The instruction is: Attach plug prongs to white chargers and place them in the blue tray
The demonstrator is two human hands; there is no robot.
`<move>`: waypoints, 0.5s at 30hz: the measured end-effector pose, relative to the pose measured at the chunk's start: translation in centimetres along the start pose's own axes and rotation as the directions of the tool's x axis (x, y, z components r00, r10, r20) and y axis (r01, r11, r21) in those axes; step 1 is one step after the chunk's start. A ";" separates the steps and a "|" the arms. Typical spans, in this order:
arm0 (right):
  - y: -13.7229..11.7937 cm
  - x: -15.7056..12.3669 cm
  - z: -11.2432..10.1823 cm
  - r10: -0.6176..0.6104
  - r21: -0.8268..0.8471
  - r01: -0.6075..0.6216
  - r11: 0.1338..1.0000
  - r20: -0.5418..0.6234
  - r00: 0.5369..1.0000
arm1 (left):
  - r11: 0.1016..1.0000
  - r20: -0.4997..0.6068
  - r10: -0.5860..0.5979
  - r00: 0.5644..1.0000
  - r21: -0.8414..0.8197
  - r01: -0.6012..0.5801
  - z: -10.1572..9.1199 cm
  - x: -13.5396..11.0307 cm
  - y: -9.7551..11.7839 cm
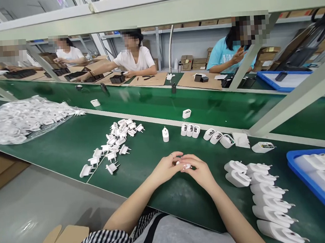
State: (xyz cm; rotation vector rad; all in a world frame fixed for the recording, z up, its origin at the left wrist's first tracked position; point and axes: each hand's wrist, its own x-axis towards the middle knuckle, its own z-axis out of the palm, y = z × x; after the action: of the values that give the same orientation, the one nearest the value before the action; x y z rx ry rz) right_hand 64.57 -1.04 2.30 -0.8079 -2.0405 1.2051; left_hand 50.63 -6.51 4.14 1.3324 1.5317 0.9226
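Note:
My left hand (167,169) and my right hand (199,169) meet above the green bench, fingers closed around a small white plug piece (186,166). Fingers cover most of it. To the left lies a loose pile of white two-pin plug caps (112,141). A white charger (165,135) stands upright beyond my hands. Open white charger housings (190,130) stand in a short row, with more housings (215,137) to their right; parts show inside them. On my right, white chargers with pins (268,192) lie in a column.
A clear bag of white parts (27,118) lies at far left. A blue tray (291,161) holding white chargers is at right. A green conveyor belt (139,104) runs behind the bench, carrying scattered housings. Slanted frame posts (284,88) rise nearby. Several people work across the belt.

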 end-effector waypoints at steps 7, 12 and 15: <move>1.6 0.7 -0.6 0.052 -0.132 -0.045 0.990 0.048 0.997 | 0.933 -0.140 -0.012 0.990 0.353 0.061 0.8 -0.1 -1.5; 1.4 0.7 -1.1 0.107 -0.186 -0.091 0.978 0.076 0.991 | 0.907 -0.171 -0.021 0.985 0.411 0.091 2.3 0.7 -1.9; 1.2 0.5 -1.3 0.095 -0.245 -0.069 0.967 0.095 0.991 | 0.923 -0.104 0.033 0.994 0.386 0.010 2.3 1.0 -2.1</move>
State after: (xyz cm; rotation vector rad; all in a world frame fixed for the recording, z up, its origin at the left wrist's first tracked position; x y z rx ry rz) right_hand 65.45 0.51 1.81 -0.9697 -2.2917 1.0770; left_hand 52.04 -5.90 1.29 1.5884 1.8614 0.7317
